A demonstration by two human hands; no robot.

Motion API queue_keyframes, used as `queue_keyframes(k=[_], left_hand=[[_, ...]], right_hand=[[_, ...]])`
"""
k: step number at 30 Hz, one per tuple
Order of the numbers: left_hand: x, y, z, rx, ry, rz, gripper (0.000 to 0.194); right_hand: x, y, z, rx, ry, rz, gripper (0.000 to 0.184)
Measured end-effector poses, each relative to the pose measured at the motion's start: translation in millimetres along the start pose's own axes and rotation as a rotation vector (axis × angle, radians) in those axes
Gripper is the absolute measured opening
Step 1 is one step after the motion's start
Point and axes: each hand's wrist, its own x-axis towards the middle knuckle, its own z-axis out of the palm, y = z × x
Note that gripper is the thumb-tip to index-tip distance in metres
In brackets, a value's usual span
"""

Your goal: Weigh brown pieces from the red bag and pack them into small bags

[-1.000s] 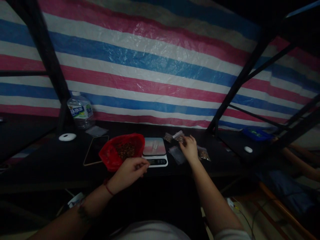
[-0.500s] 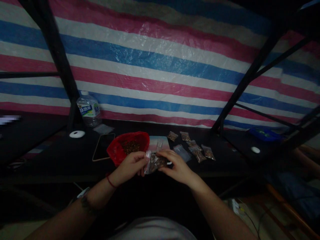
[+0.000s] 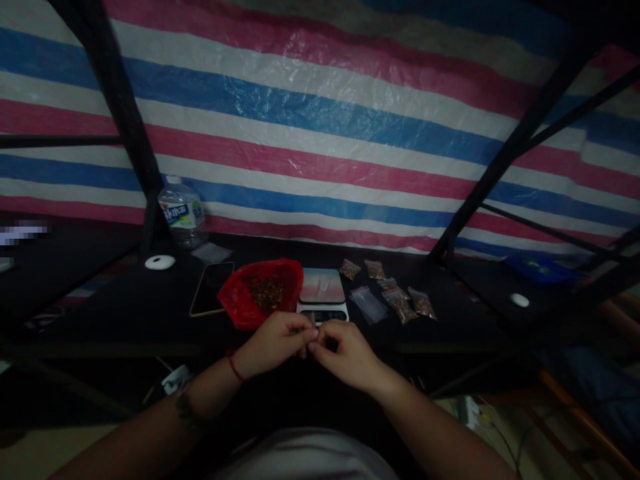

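Note:
My left hand (image 3: 277,343) and my right hand (image 3: 345,352) meet in front of me at the near edge of the black table (image 3: 115,313). Both are closed in a pinch on a small clear bag (image 3: 311,320), which shows only as a sliver between the fingertips. Just beyond the hands stands a small digital scale (image 3: 323,291). To its left lies a red plastic bag (image 3: 245,300), open, with brown bits inside. Several filled small bags (image 3: 400,301) lie on the table to the right of the scale.
A phone (image 3: 213,297) lies left of the red bag, with a white round object (image 3: 160,262) and a water bottle (image 3: 183,212) farther back. A striped tarp (image 3: 320,127) and black frame bars stand behind. Another white disc (image 3: 520,300) sits at right.
My right hand took a small bag from the pile at right and brought it to my left hand. Both hands now fold over it, hiding most of it.

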Motion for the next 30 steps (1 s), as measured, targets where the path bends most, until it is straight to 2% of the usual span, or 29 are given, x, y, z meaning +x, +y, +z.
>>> queue_keyframes(k=[4, 9, 14, 17, 20, 24, 27, 30], left_hand=[[-1, -3, -0.1, -0.045, -0.051, -0.009, 0.029], [-1, -5, 1.0, -0.124, -0.089, -0.046, 0.03], [0, -3, 4.0, -0.066, -0.043, -0.122, 0.03], [0, -1, 4.5, -0.042, -0.005, -0.169, 0.029], [2, 0, 4.1, -0.03, 0.041, -0.185, 0.029], [2, 0, 4.8, -0.024, 0.083, -0.169, 0.03], [1, 1, 6.4, -0.028, 0.052, -0.159, 0.033], [-2, 3, 7.3, 0.015, 0.013, -0.161, 0.034]], right_hand=[[2, 6, -7, 0.122, -0.148, -0.024, 0.023], [2, 11, -12, 0.19, -0.2, 0.039, 0.026], [2, 10, -9, 0.001, -0.13, 0.026, 0.025], [3, 12, -8, -0.162, -0.012, 0.059, 0.025], [4, 12, -10, -0.233, 0.105, 0.119, 0.025], [2, 0, -9, -0.165, 0.138, 0.086, 0.01], [-1, -8, -7, -0.067, 0.095, 0.114, 0.019], [0, -2, -6, 0.095, 0.036, 0.182, 0.02]])
